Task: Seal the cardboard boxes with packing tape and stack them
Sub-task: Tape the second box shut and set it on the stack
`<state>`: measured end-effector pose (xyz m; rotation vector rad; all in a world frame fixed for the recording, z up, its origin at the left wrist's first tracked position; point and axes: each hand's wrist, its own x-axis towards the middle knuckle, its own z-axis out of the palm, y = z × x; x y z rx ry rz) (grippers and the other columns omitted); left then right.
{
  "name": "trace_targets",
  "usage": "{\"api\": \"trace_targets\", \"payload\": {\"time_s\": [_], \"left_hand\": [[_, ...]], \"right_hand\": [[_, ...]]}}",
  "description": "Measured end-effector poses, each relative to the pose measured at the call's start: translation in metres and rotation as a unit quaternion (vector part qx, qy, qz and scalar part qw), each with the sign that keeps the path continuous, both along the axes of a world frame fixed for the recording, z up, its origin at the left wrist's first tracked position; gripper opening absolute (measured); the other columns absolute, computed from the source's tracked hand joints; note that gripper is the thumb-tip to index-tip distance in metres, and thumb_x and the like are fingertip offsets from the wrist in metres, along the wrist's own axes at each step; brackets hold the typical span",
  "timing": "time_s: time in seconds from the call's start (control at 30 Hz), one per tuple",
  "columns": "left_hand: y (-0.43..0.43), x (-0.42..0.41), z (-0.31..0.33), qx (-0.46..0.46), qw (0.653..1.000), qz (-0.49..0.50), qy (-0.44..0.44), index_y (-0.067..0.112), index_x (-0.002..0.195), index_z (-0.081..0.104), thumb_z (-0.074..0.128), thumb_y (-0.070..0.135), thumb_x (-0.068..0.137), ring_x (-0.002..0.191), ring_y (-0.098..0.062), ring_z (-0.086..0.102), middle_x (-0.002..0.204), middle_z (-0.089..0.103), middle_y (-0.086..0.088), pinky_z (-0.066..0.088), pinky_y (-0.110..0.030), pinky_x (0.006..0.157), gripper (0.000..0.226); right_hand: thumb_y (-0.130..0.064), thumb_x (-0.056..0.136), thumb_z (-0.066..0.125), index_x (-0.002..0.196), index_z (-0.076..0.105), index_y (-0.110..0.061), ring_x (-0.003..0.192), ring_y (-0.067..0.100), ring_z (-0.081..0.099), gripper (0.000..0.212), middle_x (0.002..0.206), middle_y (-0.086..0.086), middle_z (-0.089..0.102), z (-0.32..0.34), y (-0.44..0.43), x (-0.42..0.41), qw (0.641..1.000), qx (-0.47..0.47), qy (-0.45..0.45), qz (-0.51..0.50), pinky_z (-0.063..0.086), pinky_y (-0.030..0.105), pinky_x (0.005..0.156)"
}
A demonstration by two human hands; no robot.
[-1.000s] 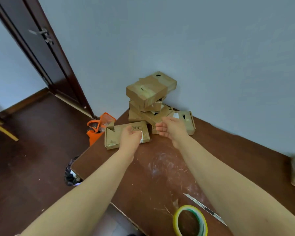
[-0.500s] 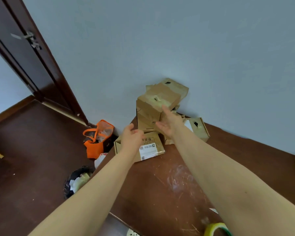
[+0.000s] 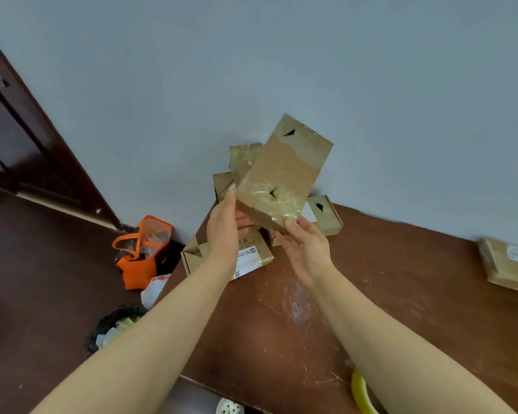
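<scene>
I hold a taped cardboard box [image 3: 284,171] tilted in the air above the table's back left corner. My left hand [image 3: 224,234] grips its lower left edge, thumb up along the side and fingers underneath. My right hand [image 3: 307,249] pinches its lower right corner, palm turned up. Behind the box, part of the stack of boxes [image 3: 242,158] shows against the wall. A flat labelled box [image 3: 253,255] lies on the table under my hands. The yellow tape roll [image 3: 360,391] sits at the near edge, half hidden by my right arm.
Another box [image 3: 325,215] lies by the wall, and one more [image 3: 506,264] at the far right of the brown table [image 3: 401,294]. On the floor to the left are an orange bag [image 3: 142,252] and a black bin [image 3: 117,324]. A dark door [image 3: 18,138] stands far left.
Both hands reached to the stack and took its top box. That box is now lifted off and tilted toward me. The camera has turned up and left.
</scene>
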<state>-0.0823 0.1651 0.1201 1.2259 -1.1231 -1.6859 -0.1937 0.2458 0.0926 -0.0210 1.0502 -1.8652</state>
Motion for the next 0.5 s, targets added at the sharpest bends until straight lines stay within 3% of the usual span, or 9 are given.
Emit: {"api": "trace_targets", "payload": {"time_s": [0.07,0.17,0.3,0.4,0.5], "left_hand": [[0.014,-0.011,-0.001,-0.012,0.999,-0.034,0.007,0.019,0.117,0.061,0.054,0.056,0.089,0.103,-0.015,0.064,0.112,0.067,-0.002,0.053,-0.036,0.091,0.047],[0.043,-0.026,-0.007,-0.013,0.998,-0.052,-0.015,0.016,0.125,0.057,0.062,0.050,0.086,0.109,-0.009,0.059,0.119,0.062,0.006,0.051,-0.027,0.089,0.052],[0.081,-0.048,-0.025,0.018,0.990,-0.143,-0.004,0.012,0.131,0.052,0.070,0.039,0.081,0.108,-0.013,0.062,0.123,0.061,-0.002,0.054,-0.024,0.082,0.059],[0.100,-0.058,-0.042,0.008,0.984,-0.177,-0.021,0.009,0.132,0.052,0.069,0.021,0.085,0.103,-0.010,0.064,0.118,0.064,-0.001,0.054,-0.025,0.084,0.052],[0.116,-0.060,-0.057,0.035,0.980,-0.193,-0.032,0.011,0.125,0.058,0.069,0.015,0.085,0.101,-0.013,0.066,0.112,0.067,0.000,0.054,-0.033,0.090,0.042]], "right_hand": [[0.001,0.083,0.064,0.134,0.043,0.006,0.096,0.028,0.067,0.055,0.109,0.017,0.066,-0.005,0.028,-0.008,1.000,-0.006,-0.010,-0.009,0.058,0.028,0.075],[0.002,0.079,0.065,0.129,0.047,0.005,0.102,0.032,0.064,0.054,0.106,0.018,0.067,-0.009,0.070,-0.026,1.000,0.001,-0.026,-0.016,0.058,0.029,0.076],[-0.001,0.070,0.068,0.123,0.052,0.003,0.110,0.037,0.061,0.055,0.114,0.021,0.065,-0.026,0.122,-0.047,0.999,0.027,-0.025,0.005,0.058,0.033,0.080],[-0.001,0.069,0.068,0.119,0.054,-0.002,0.101,0.034,0.065,0.052,0.110,0.019,0.067,-0.042,0.149,-0.057,0.998,0.060,-0.027,0.025,0.058,0.035,0.082],[0.004,0.078,0.065,0.117,0.054,-0.004,0.094,0.026,0.067,0.042,0.101,0.012,0.070,-0.056,0.170,-0.066,0.992,0.115,-0.026,0.035,0.054,0.037,0.088]]}}
